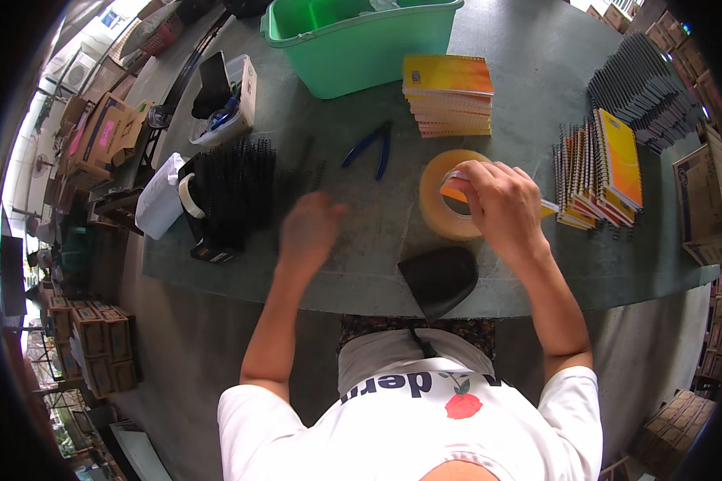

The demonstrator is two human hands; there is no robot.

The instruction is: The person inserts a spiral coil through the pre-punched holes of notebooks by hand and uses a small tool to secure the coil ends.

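Observation:
My right hand (503, 204) is closed, thumb against fingers, over the wide roll of tape (436, 216). It grips a thin orange-and-white notebook (455, 192), seen mostly edge-on and largely covered by the hand. My left hand (308, 232) is smeared by motion above the table, right of a bundle of black spiral binding coils (245, 180). A dark coil-like streak (319, 174) shows just above its fingers; whether they hold it is unclear. Blue-handled cutting pliers (369, 151) lie between the hands, toward the far side.
A stack of yellow-orange notebooks (449, 96) stands before a green bin (361, 52). More spiral-bound notebooks (602, 172) and dark notebooks (642, 88) stand at right. A black curved piece (441, 280) lies near the front edge. A clear tub (237, 116) sits at far left.

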